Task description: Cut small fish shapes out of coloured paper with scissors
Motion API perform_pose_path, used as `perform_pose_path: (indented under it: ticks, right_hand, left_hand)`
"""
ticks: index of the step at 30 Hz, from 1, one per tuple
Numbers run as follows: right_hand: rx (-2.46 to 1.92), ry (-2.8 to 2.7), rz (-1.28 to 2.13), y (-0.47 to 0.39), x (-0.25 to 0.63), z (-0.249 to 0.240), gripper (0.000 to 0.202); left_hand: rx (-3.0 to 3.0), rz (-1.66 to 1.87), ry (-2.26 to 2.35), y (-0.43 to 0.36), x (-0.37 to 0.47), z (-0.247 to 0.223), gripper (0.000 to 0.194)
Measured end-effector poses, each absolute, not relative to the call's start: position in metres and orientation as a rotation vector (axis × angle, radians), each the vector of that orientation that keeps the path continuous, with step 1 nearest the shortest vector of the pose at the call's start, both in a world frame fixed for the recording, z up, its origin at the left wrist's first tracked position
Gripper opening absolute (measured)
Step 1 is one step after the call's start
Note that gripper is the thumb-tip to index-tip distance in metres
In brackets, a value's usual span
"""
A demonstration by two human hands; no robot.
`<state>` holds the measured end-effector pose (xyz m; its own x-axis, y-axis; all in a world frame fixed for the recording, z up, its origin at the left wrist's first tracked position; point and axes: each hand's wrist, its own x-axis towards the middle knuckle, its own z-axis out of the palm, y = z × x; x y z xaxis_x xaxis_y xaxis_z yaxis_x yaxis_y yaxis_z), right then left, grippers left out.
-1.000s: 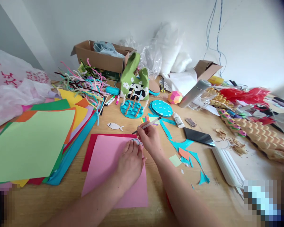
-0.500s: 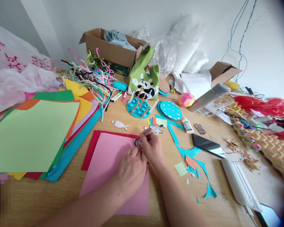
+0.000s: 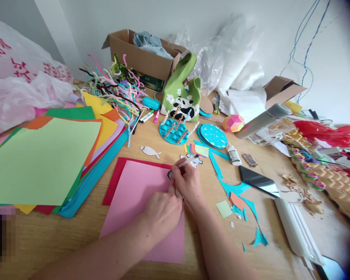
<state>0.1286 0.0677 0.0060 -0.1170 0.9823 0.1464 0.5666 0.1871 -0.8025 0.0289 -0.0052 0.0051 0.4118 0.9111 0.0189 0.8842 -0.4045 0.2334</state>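
Observation:
A pink sheet (image 3: 140,186) lies on a red sheet (image 3: 112,186) in front of me. My right hand (image 3: 188,181) is closed on a pen (image 3: 189,158), which slants over the pink sheet's upper right corner. Under its tip lies a small paper fish (image 3: 169,174), mostly covered by my hands. My left hand (image 3: 165,212) rests on the pink sheet, its fingers reaching beneath my right hand; whether they grip anything is hidden. Another white paper fish (image 3: 151,151) lies just beyond the sheets, and more small cut-outs (image 3: 196,161) lie behind my right hand.
Coloured paper (image 3: 43,163) is stacked at the left, below pipe cleaners (image 3: 113,89). A green panda bag (image 3: 182,97) stands behind blue discs (image 3: 212,136). To the right are a glue bottle (image 3: 234,154), blue scraps (image 3: 233,187), a phone (image 3: 258,181) and a grey flask (image 3: 264,120).
The view has shifted slightly, moving most things a little right. My left fingers have drawn closer in under my right hand, and less of the small fish shows. The pen stays in my right hand.

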Motion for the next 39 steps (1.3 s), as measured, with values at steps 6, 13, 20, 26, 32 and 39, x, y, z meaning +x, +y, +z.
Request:
perform_pose_path:
  ticks: [6,13,20,26,32,39]
  right_hand:
    - [-1.465,-1.794,0.751,0.0685,0.1288,0.0052,0.012]
    - [-1.434,-1.792,0.800,0.0683,0.1282,0.0061,0.011]
    - [-1.412,-1.834,0.801,0.0665,0.1275,0.0110,0.011]
    - [-1.402,-1.886,0.759,0.0659,0.1279,0.0117,0.012]
    - [-1.392,-1.912,0.719,0.0657,0.1283,0.0117,0.012]
    - [-1.388,-1.924,0.708,0.0661,0.1286,0.0108,0.012]
  left_hand:
    - [2.458,0.206,1.571,-0.0041,0.0283,0.0074,0.028]
    - [2.472,0.193,1.583,-0.0037,0.0285,0.0107,0.031]
    - [2.471,0.162,1.554,-0.0027,0.0288,0.0106,0.031]
    - [2.440,0.152,1.537,-0.0037,0.0284,0.0095,0.028]
    - [2.425,0.173,1.527,-0.0025,0.0280,0.0085,0.027]
    - [2.397,0.146,1.507,-0.0024,0.0276,0.0120,0.028]
